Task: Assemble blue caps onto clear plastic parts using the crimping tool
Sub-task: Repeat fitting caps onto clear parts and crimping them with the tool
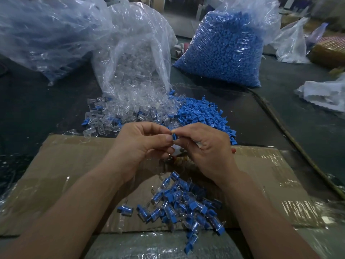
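- Finished pieces (179, 204), blue inside clear, lie heaped on the cardboard (56, 165); I judge a small share is done.
- Left hand (141, 143) and right hand (207, 144) together pinch one blue cap (174, 136) at the fingertips, above the cardboard.
- Much remains: loose caps (203, 113), clear parts (130, 113) and a full bag (224, 49) lie behind the hands.
- Whether the red tip (233, 150) beside the right hand belongs to the crimping tool, I cannot tell.

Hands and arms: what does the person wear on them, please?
Nothing that shows. The left hand and right hand are bare, with no gloves, rings or watch. The left forearm and right forearm are bare too; no sleeve is in view.
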